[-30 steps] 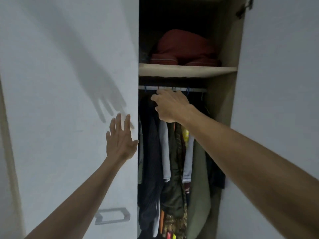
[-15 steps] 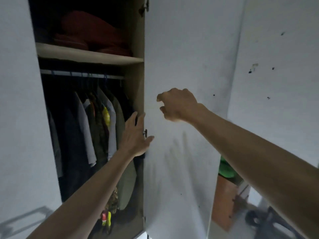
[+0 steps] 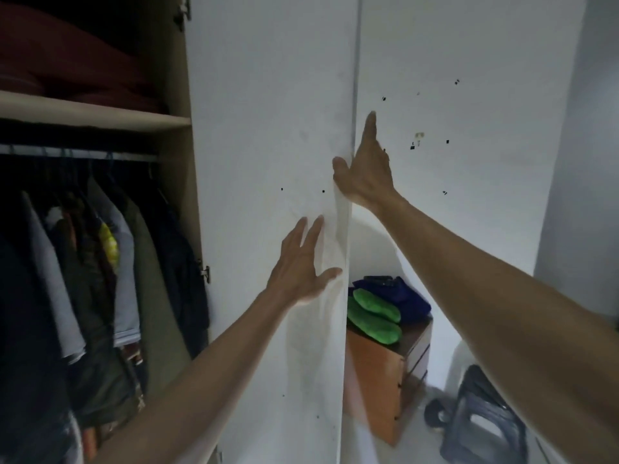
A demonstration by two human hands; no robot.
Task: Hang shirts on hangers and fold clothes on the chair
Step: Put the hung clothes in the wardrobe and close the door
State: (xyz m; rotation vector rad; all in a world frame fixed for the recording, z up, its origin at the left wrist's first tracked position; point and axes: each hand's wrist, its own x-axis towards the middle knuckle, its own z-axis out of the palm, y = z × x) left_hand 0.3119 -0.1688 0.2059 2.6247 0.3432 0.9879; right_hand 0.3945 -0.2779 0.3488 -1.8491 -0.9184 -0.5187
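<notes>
The open white wardrobe door [image 3: 268, 128] fills the middle of the view. My right hand [image 3: 365, 172] holds its outer edge, thumb on the front face and fingers straight behind it. Lower down, my left hand [image 3: 301, 266] lies flat on the door's inner face with fingers spread. Inside the wardrobe at the left, several shirts and jackets [image 3: 110, 262] hang from hangers on a rail [image 3: 80, 155]. No chair is in view.
A shelf [image 3: 93, 112] above the rail carries a red bundle [image 3: 67, 61]. Right of the door, a brown wooden cabinet [image 3: 385, 370] holds green slippers [image 3: 373, 316] and blue cloth [image 3: 398, 293]. A dark stool [image 3: 482, 426] stands on the floor by the white wall [image 3: 469, 162].
The view has swung right, away from the rail. My right hand left the hangers and took the door's edge. My left hand moved from the left door onto this door's face.
</notes>
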